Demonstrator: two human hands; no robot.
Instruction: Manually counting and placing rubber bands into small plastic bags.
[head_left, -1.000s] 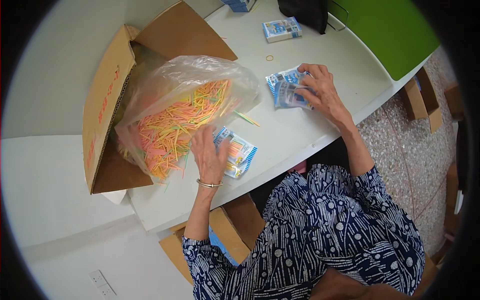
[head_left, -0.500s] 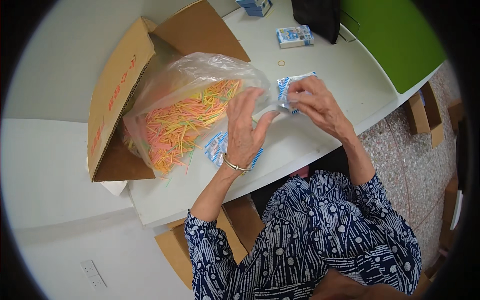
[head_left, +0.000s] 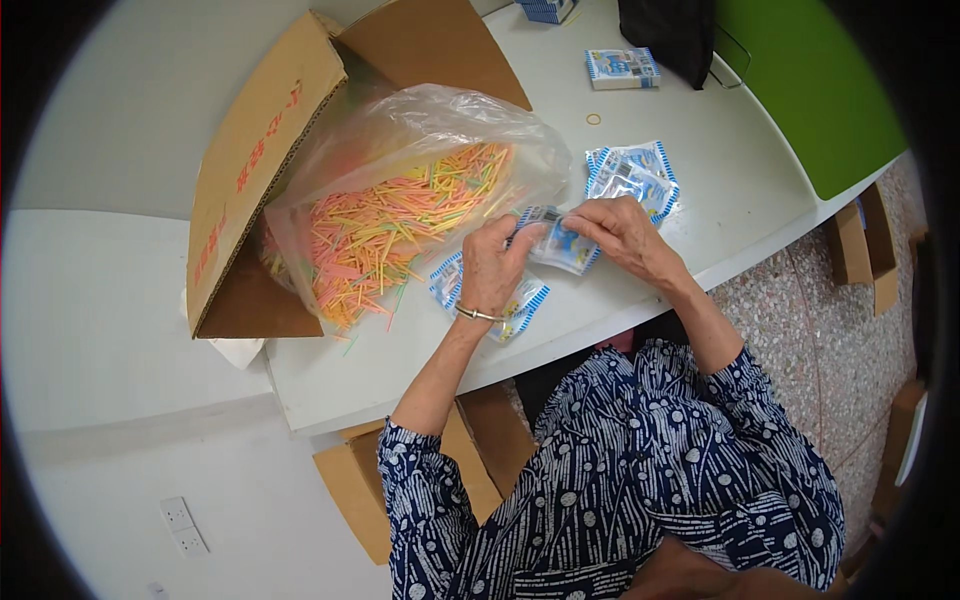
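Okay, left grip [head_left: 488, 272] swung over to join right grip [head_left: 632, 240]; both now pinch 1 packet [head_left: 566, 250], so it's 2-handed work.

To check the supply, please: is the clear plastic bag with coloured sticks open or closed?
Open. Coloured sticks lie uncovered in the mouth of the clear plastic bag; a few lie on the table.
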